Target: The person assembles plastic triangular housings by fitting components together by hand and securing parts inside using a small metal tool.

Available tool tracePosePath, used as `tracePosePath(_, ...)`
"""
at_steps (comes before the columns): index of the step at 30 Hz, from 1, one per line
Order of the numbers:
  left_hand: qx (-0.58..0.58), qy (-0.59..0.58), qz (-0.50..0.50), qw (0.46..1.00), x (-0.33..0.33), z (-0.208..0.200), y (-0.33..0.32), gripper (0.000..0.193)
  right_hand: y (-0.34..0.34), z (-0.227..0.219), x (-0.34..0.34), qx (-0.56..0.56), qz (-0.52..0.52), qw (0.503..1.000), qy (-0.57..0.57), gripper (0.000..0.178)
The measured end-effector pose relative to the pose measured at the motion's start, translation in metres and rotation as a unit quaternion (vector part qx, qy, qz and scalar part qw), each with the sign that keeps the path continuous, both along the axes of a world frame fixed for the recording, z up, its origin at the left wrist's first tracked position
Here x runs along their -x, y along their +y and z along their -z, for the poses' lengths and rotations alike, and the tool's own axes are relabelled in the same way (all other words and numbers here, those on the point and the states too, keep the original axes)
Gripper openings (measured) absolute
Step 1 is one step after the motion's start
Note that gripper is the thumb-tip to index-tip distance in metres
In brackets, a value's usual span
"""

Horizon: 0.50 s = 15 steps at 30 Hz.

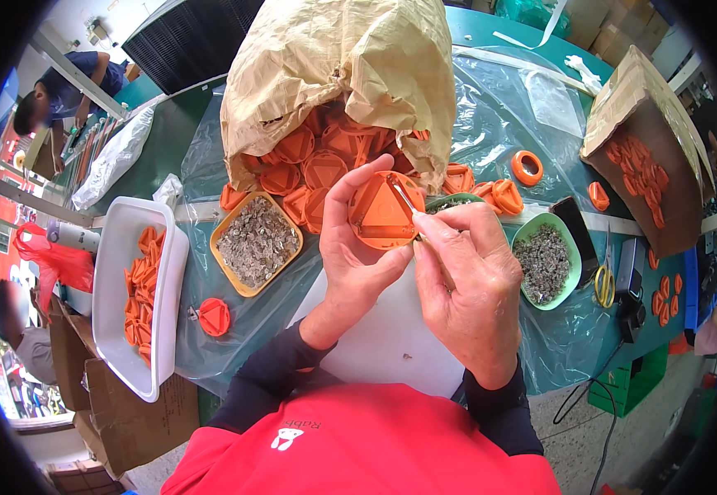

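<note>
My left hand (348, 268) is closed round the rim of an orange round plastic part (381, 221) with a raised triangle on its face. In my right hand (478, 289), thumb and forefinger pinch a thin pale stick-like tool (403, 196), its end lying along one side of the triangle. Its other end is hidden by my fingers. Just beyond both hands, many similar orange parts (325, 169) spill from a large tan sack (333, 58). To the left of the hands stands a yellow tray (220, 223) of small shiny metal pieces; a pale green tray (569, 276) of small grey pieces is on the right.
A white bin (119, 330) of orange triangular pieces stands at the left. One round orange part (214, 317) lies near it. At the right are a cardboard box (672, 124) with orange pieces, yellow-handled scissors (605, 285) and a black device (631, 272). Co-workers appear at far left.
</note>
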State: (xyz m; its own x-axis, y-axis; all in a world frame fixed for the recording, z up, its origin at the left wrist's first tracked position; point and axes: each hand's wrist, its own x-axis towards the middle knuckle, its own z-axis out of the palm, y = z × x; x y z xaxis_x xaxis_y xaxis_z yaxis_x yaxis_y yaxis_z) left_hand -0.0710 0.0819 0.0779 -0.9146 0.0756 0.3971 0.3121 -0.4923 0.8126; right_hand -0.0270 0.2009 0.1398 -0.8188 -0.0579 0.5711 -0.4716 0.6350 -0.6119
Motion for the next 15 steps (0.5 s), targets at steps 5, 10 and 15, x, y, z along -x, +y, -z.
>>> tracePosePath(5,-0.022,-0.001,0.013,1.0,0.001,0.0007,-0.0001,0.073,0.0007,0.0004,0.0001,0.0,0.005,1.0,-0.002,0.028)
tracePosePath(10,-0.013,-0.01,0.002,1.0,0.0033,0.0029,0.0001,0.073,0.0025,-0.0002,0.0,-0.004,-0.03,0.999,0.022,0.025)
tracePosePath(15,0.001,-0.001,-0.005,1.0,0.0017,0.0026,-0.0005,0.076,0.0083,-0.0008,0.0042,-0.018,-0.009,0.998,0.053,0.022)
